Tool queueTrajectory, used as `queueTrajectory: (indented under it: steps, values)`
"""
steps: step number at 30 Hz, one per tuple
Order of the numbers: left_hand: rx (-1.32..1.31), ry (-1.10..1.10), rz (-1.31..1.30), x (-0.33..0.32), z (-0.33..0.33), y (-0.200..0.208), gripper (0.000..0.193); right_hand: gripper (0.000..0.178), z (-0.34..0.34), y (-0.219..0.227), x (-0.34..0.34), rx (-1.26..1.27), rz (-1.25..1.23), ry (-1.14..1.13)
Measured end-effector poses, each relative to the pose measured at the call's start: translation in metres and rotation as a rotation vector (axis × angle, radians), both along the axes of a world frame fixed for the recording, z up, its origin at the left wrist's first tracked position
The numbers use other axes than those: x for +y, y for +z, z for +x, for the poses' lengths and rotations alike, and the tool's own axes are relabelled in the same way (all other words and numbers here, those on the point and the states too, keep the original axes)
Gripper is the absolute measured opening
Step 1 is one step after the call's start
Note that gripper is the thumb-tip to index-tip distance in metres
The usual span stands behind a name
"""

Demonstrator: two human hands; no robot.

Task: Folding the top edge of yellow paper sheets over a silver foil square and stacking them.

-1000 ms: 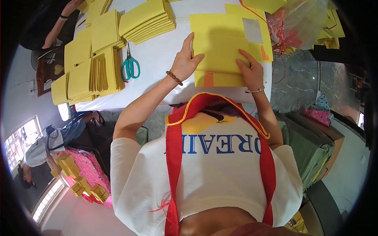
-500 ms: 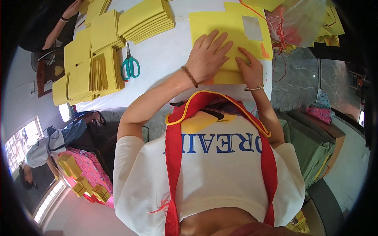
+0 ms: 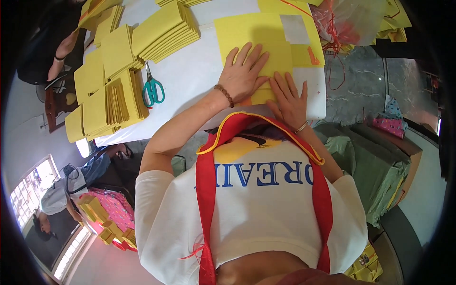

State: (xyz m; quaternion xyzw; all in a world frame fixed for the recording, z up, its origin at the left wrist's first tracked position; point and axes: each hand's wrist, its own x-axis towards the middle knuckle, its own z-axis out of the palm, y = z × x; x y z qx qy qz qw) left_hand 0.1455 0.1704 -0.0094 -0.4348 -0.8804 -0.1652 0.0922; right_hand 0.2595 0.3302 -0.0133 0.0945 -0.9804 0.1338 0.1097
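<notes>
Both hands lie flat with nothing clamped in them: the left hand rests palm down, its fingers a little apart and pointing away from the body, while the right hand lies along the near right edge of the same yellow sheet, its fingers also reaching outward. Left thumb and right fingertips come just beside each other. Beneath them the sheet lies flat near the table's near edge, its long axis appearing to run away from the person, with the far end turned slightly to the left; an orange patch shows at its near end. Just beyond, to the right, another yellow sheet carries a pale rectangle and an orange mark. Teal-handled scissors lie to the left on the white table, blades pointing away, near stacks of folded yellow paper. At the far right are a clear plastic bag and tangled red string. Across the person's white shirt, large blue capital lettering stands upside down in this view, below a dark printed shape partly hidden by a red apron.
</notes>
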Motion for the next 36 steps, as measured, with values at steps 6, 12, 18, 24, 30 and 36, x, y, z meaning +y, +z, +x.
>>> queueTrajectory:
  steps: [6,12,18,24,30,36]
  values:
    - [-0.045,-0.149,0.07,-0.014,-0.001,0.008,0.058,0.051,0.0,-0.005,-0.001,-0.001,-0.035,-0.001]
    - [0.381,-0.157,-0.109,0.002,0.01,0.01,0.037,0.037,-0.012,0.004,0.023,-0.111,-0.866,-0.098]
    - [0.127,-0.165,0.015,0.001,-0.004,0.028,0.031,0.038,-0.024,0.02,0.042,0.082,-1.115,-0.331]
    - [0.287,0.022,0.328,-0.076,-0.055,0.091,0.045,0.025,-0.022,0.01,0.044,0.055,-1.306,-0.353]
    - [0.425,0.307,0.232,-0.155,-0.125,0.074,0.044,0.021,-0.035,0.017,0.038,0.027,-1.305,-0.319]
    - [0.136,0.334,0.018,-0.172,-0.138,0.017,0.038,0.021,-0.065,0.026,0.032,0.039,-1.245,-0.191]
